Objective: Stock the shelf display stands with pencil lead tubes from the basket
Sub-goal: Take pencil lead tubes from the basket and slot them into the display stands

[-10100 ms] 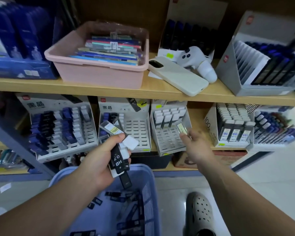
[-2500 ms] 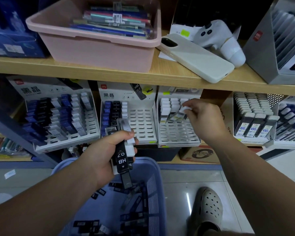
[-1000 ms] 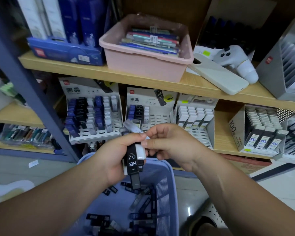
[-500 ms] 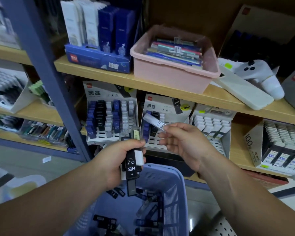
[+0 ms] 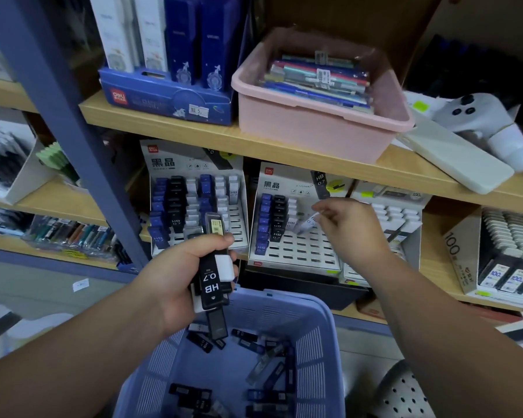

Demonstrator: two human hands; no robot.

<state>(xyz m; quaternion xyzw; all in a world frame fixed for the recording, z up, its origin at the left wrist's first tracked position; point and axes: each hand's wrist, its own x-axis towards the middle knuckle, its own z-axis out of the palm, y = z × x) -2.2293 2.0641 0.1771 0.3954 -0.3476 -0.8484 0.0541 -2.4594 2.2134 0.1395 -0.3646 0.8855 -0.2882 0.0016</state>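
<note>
The blue basket (image 5: 311,342) holds loose lead tubes (image 5: 244,333). At the middle display stand (image 5: 302,254), the right hand (image 5: 347,227) pinches a white tube (image 5: 307,223) tilted near its upper-left slots; misaligned, it may jam. The left hand (image 5: 178,276) grips a tube bundle (image 5: 212,282) above the basket's far rim; one could slip.

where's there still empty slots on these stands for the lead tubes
Most room: the middle stand, its open slots right of the blue, black and white columns and along its bottom rows, where the right hand holds a white tube. The left stand is crowded; only its lower right slots show gaps.
</note>
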